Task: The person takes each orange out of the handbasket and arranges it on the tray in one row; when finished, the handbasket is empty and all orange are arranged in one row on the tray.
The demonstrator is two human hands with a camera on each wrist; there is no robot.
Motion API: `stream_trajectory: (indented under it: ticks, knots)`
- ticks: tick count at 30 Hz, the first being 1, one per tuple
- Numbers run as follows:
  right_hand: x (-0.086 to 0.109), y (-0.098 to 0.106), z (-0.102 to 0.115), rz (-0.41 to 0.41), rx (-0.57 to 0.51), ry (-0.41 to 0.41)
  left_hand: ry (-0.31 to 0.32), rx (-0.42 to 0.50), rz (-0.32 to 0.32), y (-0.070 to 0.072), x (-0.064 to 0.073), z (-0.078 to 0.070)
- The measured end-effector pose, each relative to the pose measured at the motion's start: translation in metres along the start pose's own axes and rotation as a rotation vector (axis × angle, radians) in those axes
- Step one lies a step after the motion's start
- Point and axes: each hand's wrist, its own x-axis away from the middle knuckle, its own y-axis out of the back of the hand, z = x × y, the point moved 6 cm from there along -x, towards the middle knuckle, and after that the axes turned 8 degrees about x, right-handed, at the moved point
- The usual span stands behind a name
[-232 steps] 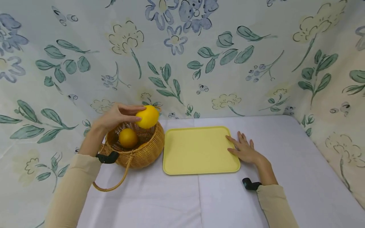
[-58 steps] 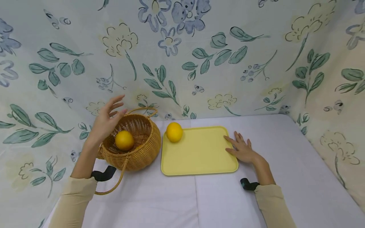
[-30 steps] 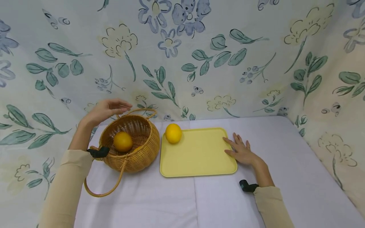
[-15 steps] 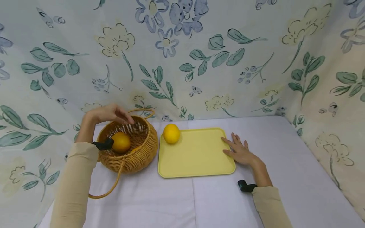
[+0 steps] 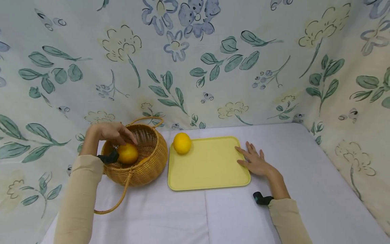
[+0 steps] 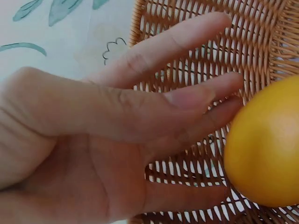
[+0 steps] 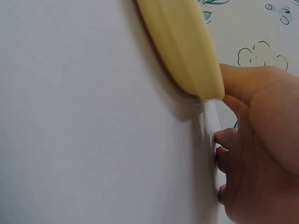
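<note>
Head view: the left hand (image 5: 111,131) has come down over the rim of the wicker basket (image 5: 156,161) within the last half second. Its fingers were above the bowl, clear of everything, and now they reach over the top of the orange-yellow fruit (image 5: 128,154) inside, toward the basket's left side. Up close, from the left wrist, these fingers are long and well parted, with the thumb lying across in front of them and the fruit just beyond their tips. They have hold of nothing; whether a fingertip already touches the skin I cannot tell.

Little else has shifted. The yellow fruit (image 5: 182,143) sits at the far left corner of the yellow tray (image 5: 207,169), just beside the basket, on the counter (image 5: 158,217). The right hand (image 5: 259,165) stays at the tray's right edge, fingers spread and fairly straight, touching the rim without gripping it.

So the work seems to be at the reach, the hold not yet made. One fruit is on the tray and one under the hand; a sliver of orange-yellow (image 5: 144,160) by the basket's near wall may be another, mostly hidden.
</note>
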Motion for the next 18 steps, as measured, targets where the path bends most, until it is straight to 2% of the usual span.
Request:
stream_trajectory:
  ticks: [3, 10, 14, 18]
  knots:
    - [0.000, -0.001, 0.000, 0.001, -0.001, 0.003, 0.029, -0.001, 0.011, -0.002, 0.001, 0.004]
    - [0.002, 0.002, 0.001, -0.005, -0.011, 0.006, 0.039, -0.146, -0.038, -0.005, -0.004, 0.000]
    - [0.003, 0.003, 0.004, 0.002, -0.019, 0.008, 0.122, -0.215, -0.049, -0.007, -0.008, 0.003]
    - [0.002, 0.003, 0.004, 0.008, -0.006, 0.003, 0.180, -0.220, -0.042, -0.009, -0.010, 0.007]
